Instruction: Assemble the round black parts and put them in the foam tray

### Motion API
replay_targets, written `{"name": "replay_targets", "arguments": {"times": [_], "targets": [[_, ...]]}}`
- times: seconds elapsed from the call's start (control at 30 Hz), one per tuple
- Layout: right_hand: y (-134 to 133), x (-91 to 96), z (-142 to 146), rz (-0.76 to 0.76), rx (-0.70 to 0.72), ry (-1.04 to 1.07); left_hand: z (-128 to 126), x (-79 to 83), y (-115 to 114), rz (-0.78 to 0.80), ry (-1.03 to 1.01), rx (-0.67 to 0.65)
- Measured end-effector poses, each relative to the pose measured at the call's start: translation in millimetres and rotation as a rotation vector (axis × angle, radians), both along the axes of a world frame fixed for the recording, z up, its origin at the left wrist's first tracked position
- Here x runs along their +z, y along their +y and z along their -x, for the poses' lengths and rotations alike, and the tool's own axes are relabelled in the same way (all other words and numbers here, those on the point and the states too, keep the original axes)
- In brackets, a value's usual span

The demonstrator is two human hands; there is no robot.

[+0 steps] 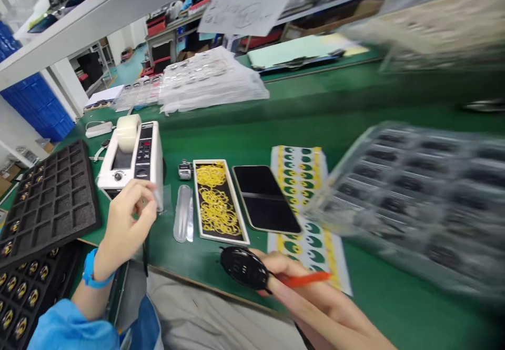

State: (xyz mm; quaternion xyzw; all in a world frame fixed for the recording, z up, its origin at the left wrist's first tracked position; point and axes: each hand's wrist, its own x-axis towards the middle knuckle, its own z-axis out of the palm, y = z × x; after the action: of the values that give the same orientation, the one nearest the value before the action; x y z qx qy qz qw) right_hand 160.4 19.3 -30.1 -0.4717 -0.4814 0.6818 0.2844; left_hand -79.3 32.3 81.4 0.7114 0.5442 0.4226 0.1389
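In front of the white tape dispenser (152, 150), my left hand (128, 221) has its thumb and fingers curled together in a pinch. A bit of clear film (167, 198) shows beside the fingertips; whether they grip it I cannot tell. My right hand (307, 292) holds a round, glossy black watch case (244, 267) by its edge, tilted over the table's front edge. A thin orange-red stick-like tool (307, 279) also lies in that hand, partly hidden by the fingers. Close by is a white-rimmed box (196, 202) of yellow rings (219, 210).
A phone (266, 197) lies over a sheet of green and yellow stickers (311, 255). Clear-wrapped trays of dark parts (410, 192) fill the right. Black foam trays (59, 197) stand left. A clear plastic piece (182, 213) and a small metal block (184, 170) lie mid-table.
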Motion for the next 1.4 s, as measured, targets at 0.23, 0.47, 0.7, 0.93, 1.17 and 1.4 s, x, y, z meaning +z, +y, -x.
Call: {"name": "replay_targets", "arguments": {"times": [0.23,0.47,0.7,0.93,1.17,1.4], "targets": [[4.1,31.3,-3.6,0.177,0.061,0.042,-49.9,-25.2,-32.1,0.455,-0.26,-0.416],[-5.4,28.1,-8.6,0.083,0.069,0.097,-64.1,-38.8,-28.7,0.473,-0.212,-0.337],[-8.4,26.3,-8.5,0.084,0.064,0.114,-70.6,-39.1,-32.8,0.391,-0.18,-0.27],[-8.2,22.6,-8.1,0.072,0.065,0.092,-73.9,-42.1,-32.9,0.295,-0.103,-0.262],[-6.0,21.3,-7.7,0.074,-0.008,0.08,-75.2,-43.5,-35.0,-0.16,0.381,0.071],[-10.1,27.1,-0.7,0.186,0.027,0.099,-73.2,-52.0,-22.1,-0.206,-0.015,-0.342]]}}
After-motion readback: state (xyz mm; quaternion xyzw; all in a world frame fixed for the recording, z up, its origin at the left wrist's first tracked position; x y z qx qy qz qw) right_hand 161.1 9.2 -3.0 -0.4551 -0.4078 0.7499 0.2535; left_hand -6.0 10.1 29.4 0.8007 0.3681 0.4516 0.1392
